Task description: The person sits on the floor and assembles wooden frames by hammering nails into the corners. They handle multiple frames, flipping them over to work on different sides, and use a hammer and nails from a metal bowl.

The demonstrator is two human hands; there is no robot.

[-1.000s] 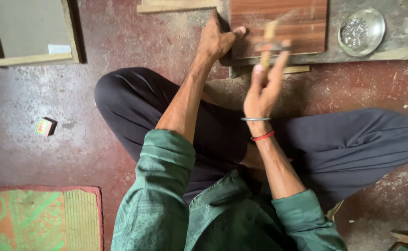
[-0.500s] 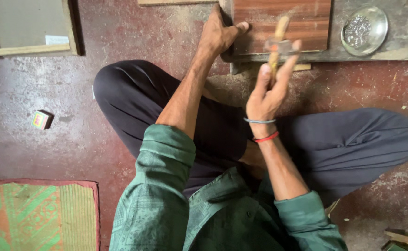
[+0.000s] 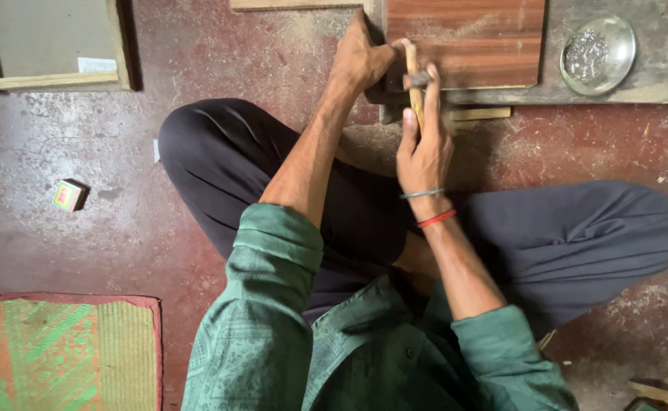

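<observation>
Seated on the floor, a person worked a small hammer (image 3: pixel 414 84) at the near-left corner of a brown wood panel (image 3: pixel 467 42).

The right hand (image 3: pixel 424 148) was clenched round the hammer's pale wooden handle, its metal head just at the panel's edge; the left hand (image 3: pixel 360 61) pressed down on that corner, grasping nothing I could make out. The panel looked stiff and flat, best steadied by its edge. A shallow round metal dish (image 3: pixel 599 53) beside it held small grey bits, perhaps nails.
</observation>
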